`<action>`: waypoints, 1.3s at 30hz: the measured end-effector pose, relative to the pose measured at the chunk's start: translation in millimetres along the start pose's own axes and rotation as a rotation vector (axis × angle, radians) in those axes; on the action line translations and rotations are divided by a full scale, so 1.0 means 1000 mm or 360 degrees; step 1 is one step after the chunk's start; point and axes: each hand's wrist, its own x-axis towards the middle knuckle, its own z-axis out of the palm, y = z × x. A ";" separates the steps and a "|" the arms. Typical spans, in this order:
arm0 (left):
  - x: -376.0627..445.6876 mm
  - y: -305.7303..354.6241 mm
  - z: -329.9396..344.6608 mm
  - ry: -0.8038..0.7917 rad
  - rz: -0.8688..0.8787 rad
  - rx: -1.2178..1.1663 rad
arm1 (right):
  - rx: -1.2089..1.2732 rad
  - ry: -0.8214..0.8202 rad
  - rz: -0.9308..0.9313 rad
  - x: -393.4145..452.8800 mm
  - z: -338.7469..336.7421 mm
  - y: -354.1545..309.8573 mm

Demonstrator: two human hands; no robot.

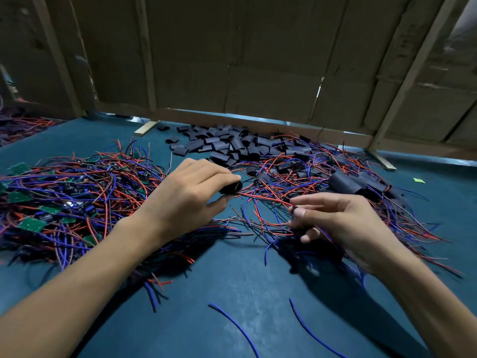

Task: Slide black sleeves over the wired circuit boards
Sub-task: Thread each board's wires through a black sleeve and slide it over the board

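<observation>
Two loose blue wires (pixel 233 322) lie nearest us on the teal table mat (pixel 232 280), well below the sleeve we hold. Our left hand (pixel 191 195) grips one black sleeve (pixel 232 188) between thumb and curled fingers, and red wires (pixel 260 198) run out of that sleeve's right end toward our right hand (pixel 338 223). That hand pinches the far ends of those wires with thumb and forefinger, the other fingers loosely bent; whether a circuit board sits inside the sleeve we cannot tell.

Left of the held sleeve spreads a tangled heap of bare green circuit boards (pixel 32 224) with red, blue and black leads; we can make out roughly eight boards, though more are buried. Behind the held sleeve lies a pile of empty black sleeves (pixel 222 147), too many and too overlapped to count, certainly dozens. Right of the held sleeve a second tangle holds boards already sleeved (pixel 344 183); we can pick out about four, and blur hides the rest. A small dark bundle (pixel 309 250) lies under our right hand, too blurred to name. A cardboard wall (pixel 258 60) on wooden battens stands behind the sleeve pile.
</observation>
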 end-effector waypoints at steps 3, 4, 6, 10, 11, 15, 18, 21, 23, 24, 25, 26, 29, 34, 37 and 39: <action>0.003 0.007 0.000 -0.0014 0.0068 0.0034 | -0.0064 0.0014 -0.0136 -0.003 0.005 0.000; 0.004 0.010 0.000 -0.0012 0.0095 0.0033 | -0.0096 0.0017 -0.0181 -0.003 0.006 0.000; 0.007 0.018 0.002 -0.0009 0.0138 0.0020 | -0.0136 -0.0004 -0.0229 -0.004 0.009 0.001; 0.011 0.036 0.007 -0.0012 0.0187 -0.0070 | -0.0053 -0.0110 -0.0272 -0.007 0.017 0.004; 0.012 0.039 0.008 -0.0007 0.0199 -0.0087 | -0.0035 -0.0117 -0.0272 -0.007 0.018 0.004; 0.012 0.043 0.010 -0.0007 0.0203 -0.0139 | -0.0014 -0.0068 -0.0230 -0.008 0.016 0.000; 0.011 0.042 0.011 0.0000 0.0171 -0.0172 | -0.0098 -0.0061 -0.0318 -0.008 0.013 0.002; 0.010 0.039 0.013 -0.0005 0.0141 -0.0245 | -0.0342 -0.0039 -0.0662 -0.009 0.012 0.006; 0.008 0.037 0.012 -0.0025 0.0151 -0.0315 | -0.0613 -0.0033 -0.0979 -0.010 0.011 0.010; 0.008 0.037 0.012 -0.0034 0.0161 -0.0353 | -0.0715 -0.0032 -0.1061 -0.010 0.011 0.011; 0.007 0.037 0.012 -0.0043 0.0165 -0.0389 | -0.0778 -0.0029 -0.1080 -0.010 0.011 0.012; 0.007 0.036 0.011 -0.0052 0.0160 -0.0419 | -0.0818 -0.0020 -0.1077 -0.011 0.010 0.012; 0.006 0.035 0.011 -0.0063 0.0103 -0.0479 | -0.0842 -0.0028 -0.1124 -0.011 0.009 0.012; 0.007 0.037 0.011 -0.0062 0.0095 -0.0499 | -0.0729 -0.0035 -0.0978 -0.011 0.009 0.011; 0.007 0.037 0.011 -0.0045 0.0117 -0.0499 | -0.0597 -0.0068 -0.0879 -0.009 0.008 0.011; 0.007 0.036 0.011 -0.0038 0.0087 -0.0538 | -0.0630 -0.0076 -0.0903 -0.009 0.008 0.010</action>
